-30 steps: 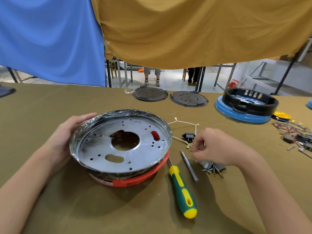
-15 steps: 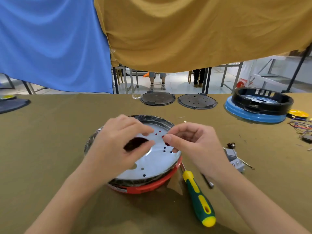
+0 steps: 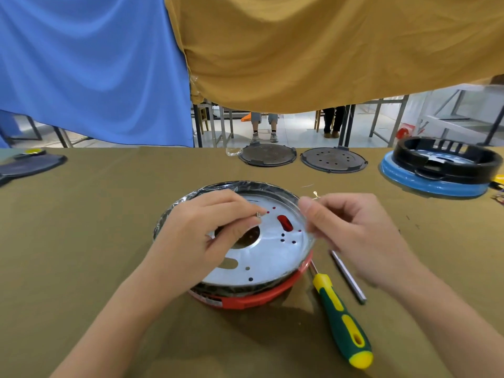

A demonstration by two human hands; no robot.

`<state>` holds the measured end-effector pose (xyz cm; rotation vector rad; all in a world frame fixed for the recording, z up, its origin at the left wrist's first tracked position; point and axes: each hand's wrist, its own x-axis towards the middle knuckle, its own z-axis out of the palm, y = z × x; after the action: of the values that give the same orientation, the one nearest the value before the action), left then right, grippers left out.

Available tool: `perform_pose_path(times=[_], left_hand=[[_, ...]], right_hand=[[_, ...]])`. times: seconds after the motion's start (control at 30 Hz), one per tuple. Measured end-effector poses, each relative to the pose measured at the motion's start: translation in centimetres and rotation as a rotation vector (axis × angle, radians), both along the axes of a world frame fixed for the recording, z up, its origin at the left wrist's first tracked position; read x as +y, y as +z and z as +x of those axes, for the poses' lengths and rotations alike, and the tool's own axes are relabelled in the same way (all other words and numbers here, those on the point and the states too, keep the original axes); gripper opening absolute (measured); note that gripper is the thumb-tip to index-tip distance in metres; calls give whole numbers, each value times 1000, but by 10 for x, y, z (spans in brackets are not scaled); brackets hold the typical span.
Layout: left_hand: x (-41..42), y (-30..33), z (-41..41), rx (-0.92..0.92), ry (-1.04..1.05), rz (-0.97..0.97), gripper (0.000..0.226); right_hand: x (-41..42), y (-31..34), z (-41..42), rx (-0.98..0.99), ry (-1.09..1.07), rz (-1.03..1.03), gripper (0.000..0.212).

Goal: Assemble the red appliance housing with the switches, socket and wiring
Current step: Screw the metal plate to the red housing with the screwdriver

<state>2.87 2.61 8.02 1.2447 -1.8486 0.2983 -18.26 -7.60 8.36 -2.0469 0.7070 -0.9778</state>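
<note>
Pinching a small screw at its fingertips, the left hand is hovering over the silver plate capping the red housing at the desk's centre; the right hand is closing thumb and finger, apparently on a thin wire, though blur is hiding it. Judging by this, fastening is underway, calling for seating the screw in a hole. Just right, the screwdriver and a metal rod are lying ready; far right, a blue-and-black housing is standing well clear.
</note>
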Motion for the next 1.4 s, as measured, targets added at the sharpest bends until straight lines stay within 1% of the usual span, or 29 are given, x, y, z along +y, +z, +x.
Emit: perform_pose_path(times=[0.03, 0.1, 0.13, 0.17, 0.2, 0.27, 0.33, 0.43, 0.5, 0.57, 0.67, 0.73, 0.8, 0.87, 0.9, 1.0, 1.03, 1.1, 1.13, 1.2, 1.27, 1.33, 1.4], left_hand=[[0, 0, 2, 11, 11, 14, 18], [0, 0, 4, 10, 26, 52, 20], [0, 0, 5, 7, 30, 74, 21], [0, -1, 6, 2, 32, 94, 22], [-1, -1, 6, -4, 36, 112, 22], [-1, -3, 7, -19, 46, 140, 22], [-1, -3, 8, -41, 55, 165, 21], [-2, -5, 9, -59, 63, 185, 22], [-1, -5, 8, -55, 64, 198, 22], [-1, -4, 8, -38, 58, 206, 23], [0, -4, 9, -25, 60, 213, 24], [0, -4, 8, -9, 69, 219, 20], [0, -4, 10, 28, 84, 221, 19], [1, -4, 13, 68, 107, 213, 18], [1, -3, 15, 90, 118, 209, 16], [-1, -4, 20, 168, 147, 213, 15], [-1, -4, 21, 189, 158, 214, 16], [-2, -4, 23, 229, 180, 215, 15], [-3, -4, 24, 257, 188, 216, 14], [-4, -5, 27, 315, 190, 220, 14], [-5, -5, 29, 366, 176, 230, 13], [-5, -4, 31, 408, 163, 240, 14], [-5, -4, 34, 449, 155, 245, 15]], right_hand=[[-5, 7, -10, 212, -23, -17, 52], [-7, 18, -25, 694, -11, 40, 60], [-6, 20, -28, 877, -6, 72, 63], [-3, 19, -28, 1002, -11, 83, 67], [-1, 17, -26, 1085, -17, 79, 70], [4, 9, -19, 1178, -22, 53, 69], [5, 2, -13, 1211, -21, 29, 61], [5, 1, -12, 1203, -6, 139, 41], [2, 4, -15, 1190, 21, 222, 32], [-8, 10, -22, 1124, -1, 279, 29], [-27, 16, -37, 948, -143, 299, 35], [-37, 15, -41, 846, -244, 255, 39], [-44, 9, -39, 762, -287, 140, 39], [-44, 3, -33, 646, -231, 66, 34], [-43, 1, -29, 557, -187, 55, 29], [-36, -3, -17, 207, -103, 55, 14], [-35, -4, -14, 95, -92, 72, 12], [-31, -2, -12, -105, -57, 186, 10], [-30, -1, -12, -192, -30, 257, 13], [-29, 0, -14, -335, 12, 355, 25], [-30, -1, -14, -454, 37, 419, 27], [-32, -2, -13, -542, 49, 461, 20], [-34, -4, -11, -582, 40, 470, 15]])
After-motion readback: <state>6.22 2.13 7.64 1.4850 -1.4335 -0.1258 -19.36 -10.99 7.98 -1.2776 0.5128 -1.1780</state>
